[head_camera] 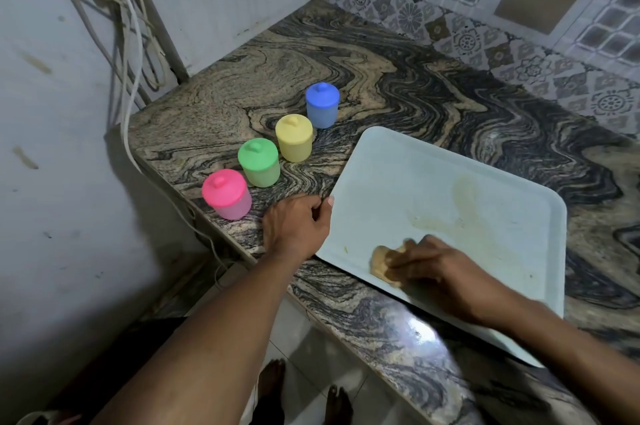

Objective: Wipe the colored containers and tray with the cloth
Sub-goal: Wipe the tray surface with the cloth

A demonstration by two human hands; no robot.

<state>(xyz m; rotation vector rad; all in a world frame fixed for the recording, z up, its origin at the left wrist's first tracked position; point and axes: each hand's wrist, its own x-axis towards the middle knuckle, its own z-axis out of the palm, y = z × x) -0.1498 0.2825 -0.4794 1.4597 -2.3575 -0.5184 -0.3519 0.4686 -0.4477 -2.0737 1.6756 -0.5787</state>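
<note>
A pale blue tray (408,178) lies on the marbled counter, with yellowish-brown smears across its middle. My right hand (433,268) presses a tan cloth (382,265) onto the tray's near left part, fingers spread flat over it. My left hand (298,220) grips the tray's left edge, thumb on the rim. To the left of the tray stand lidded containers in a diagonal row: pink (227,194) nearest, then green (259,163), yellow (294,137) and blue (322,109) farthest.
The counter (398,85) ends at a wall on the left and a patterned tile backsplash (485,43) behind. Cables (133,43) hang from a wall socket down past the counter's left corner. The tray's near corner overhangs the counter's front edge.
</note>
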